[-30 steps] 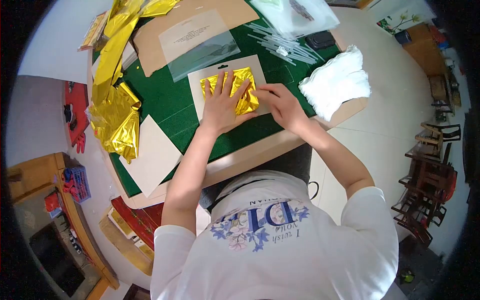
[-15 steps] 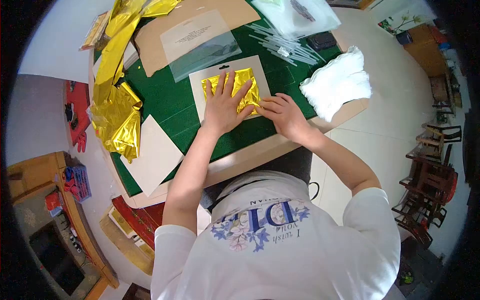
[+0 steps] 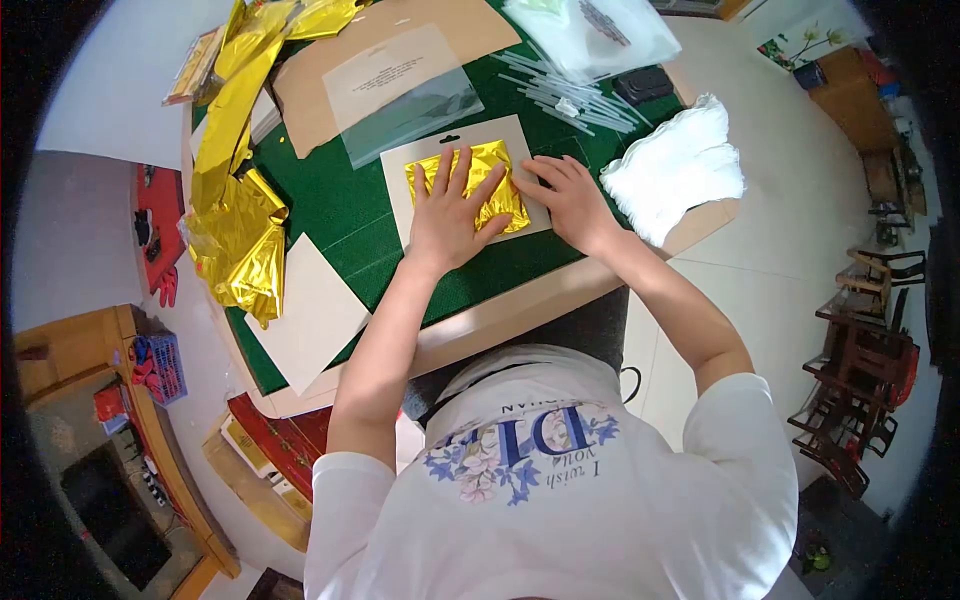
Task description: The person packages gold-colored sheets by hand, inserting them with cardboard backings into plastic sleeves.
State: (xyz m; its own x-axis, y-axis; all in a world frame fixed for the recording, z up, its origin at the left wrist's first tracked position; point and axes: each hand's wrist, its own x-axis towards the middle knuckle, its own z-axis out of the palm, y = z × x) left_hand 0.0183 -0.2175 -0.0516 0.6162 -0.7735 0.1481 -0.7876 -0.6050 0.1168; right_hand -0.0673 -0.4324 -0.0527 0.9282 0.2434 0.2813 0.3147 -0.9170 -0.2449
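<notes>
A folded gold foil packet lies on a pale card with a black-edged hanging slot at its top. My left hand is spread flat over the foil's left and middle part, hiding some of it. At the card's right edge rests my right hand, fingers apart and fingertips beside the foil, holding nothing. Behind the card is a clear plastic bag with a printed upper part.
Long gold foil runs down the table's left side, near a blank card. At the back lie brown cardboard, thin clear tubes, plastic bags and a black object. White sheets sit at the right.
My right hand has moved up and a little right, from the foil's lower right corner to the card's right edge, its fingers more spread. My left hand has stayed on the foil.
</notes>
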